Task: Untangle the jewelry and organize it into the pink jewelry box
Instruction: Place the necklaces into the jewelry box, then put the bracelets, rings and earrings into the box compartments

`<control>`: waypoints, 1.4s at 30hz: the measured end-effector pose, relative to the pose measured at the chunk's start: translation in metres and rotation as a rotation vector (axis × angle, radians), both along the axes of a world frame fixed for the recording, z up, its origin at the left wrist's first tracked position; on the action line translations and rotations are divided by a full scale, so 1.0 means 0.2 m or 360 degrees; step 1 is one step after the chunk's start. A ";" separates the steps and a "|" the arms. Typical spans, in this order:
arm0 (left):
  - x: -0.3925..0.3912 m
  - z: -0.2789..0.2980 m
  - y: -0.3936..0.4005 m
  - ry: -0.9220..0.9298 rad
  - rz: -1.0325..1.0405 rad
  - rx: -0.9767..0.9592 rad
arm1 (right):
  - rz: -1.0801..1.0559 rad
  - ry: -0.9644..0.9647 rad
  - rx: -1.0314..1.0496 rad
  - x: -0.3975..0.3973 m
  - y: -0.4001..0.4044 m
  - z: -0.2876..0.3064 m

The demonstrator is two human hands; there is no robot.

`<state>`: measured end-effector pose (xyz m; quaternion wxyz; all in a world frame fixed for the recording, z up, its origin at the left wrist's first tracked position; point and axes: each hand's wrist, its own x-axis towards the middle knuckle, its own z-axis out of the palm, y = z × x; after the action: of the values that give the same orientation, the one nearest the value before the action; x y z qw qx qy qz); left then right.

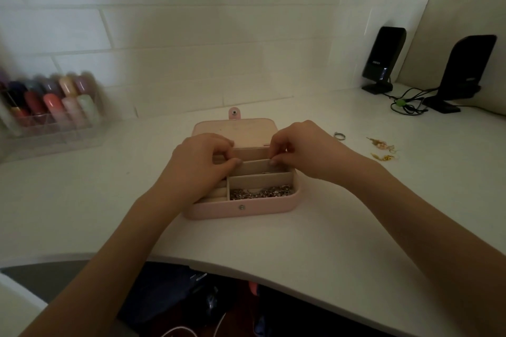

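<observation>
- Left hand (201,163): fingers curled, thumb and forefinger tips pressed together over the rear compartments of the pink jewelry box (241,209). Whatever the grip pinches is too fine to make out.
- Right hand (298,149): fingers curled downward in the same manner, tips at the divider of the rear right compartment. The pinched item cannot be resolved; a thin strand between the two hands is not discernible.
- The left hand covers the box's left compartments; only two cream ring rolls show beneath the wrist.
- The box sits open at the counter (82,200) centre, lid (246,131) laid back toward the wall, one snap tab at its far edge.
- Front right compartment: one tangled heap of metallic chain (261,193); separate pieces cannot be counted.
- Right of the box, toward the counter's right edge: one ring (339,136) and two gold earrings (382,149).
- Far right corner: two black speakers (383,59) with cables.
- Far left edge: one clear organizer (52,109) of coloured bottles, motion-blurred, count indeterminate.
</observation>
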<state>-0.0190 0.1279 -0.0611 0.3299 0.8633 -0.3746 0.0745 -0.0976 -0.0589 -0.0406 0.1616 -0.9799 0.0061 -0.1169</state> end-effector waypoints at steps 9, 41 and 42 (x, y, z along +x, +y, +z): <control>0.00 -0.02 -0.01 -0.0157 -0.0053 0.0048 | -0.0041 -0.0016 0.0026 -0.02 0.02 -0.01; -0.02 -0.01 -0.01 -0.0283 -0.0006 0.0052 | -0.0052 -0.0053 0.0218 -0.05 -0.03 0.02; -0.01 0.01 0.00 -0.0182 0.0013 -0.0018 | -0.0122 -0.0142 0.0413 -0.06 -0.07 0.05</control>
<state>-0.0219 0.1280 -0.0598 0.3127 0.8572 -0.3890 0.1271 -0.1090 -0.0733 -0.0312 0.2825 -0.9436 0.0513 -0.1646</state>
